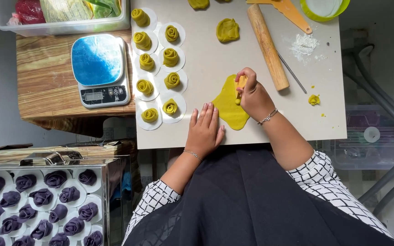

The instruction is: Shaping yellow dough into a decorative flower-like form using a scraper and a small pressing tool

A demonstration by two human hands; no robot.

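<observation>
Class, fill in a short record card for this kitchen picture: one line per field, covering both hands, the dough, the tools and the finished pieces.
Left hand: left hand lies flat on the board, touching the flat dough sheet
Right hand: right hand presses a small yellow cutter into the sheet
Tools: wooden rolling pin, orange scraper, kitchen scale
Finished green: dough roses on paper rounds
Finished purple: purple roses in a steel tray

Sleeves white with black grid check, pushed up to mid-forearm; black apron across the lap; thin silver chain bracelet at each wrist, left hand (204, 130) and right hand (254, 97); no rings seen.
</observation>
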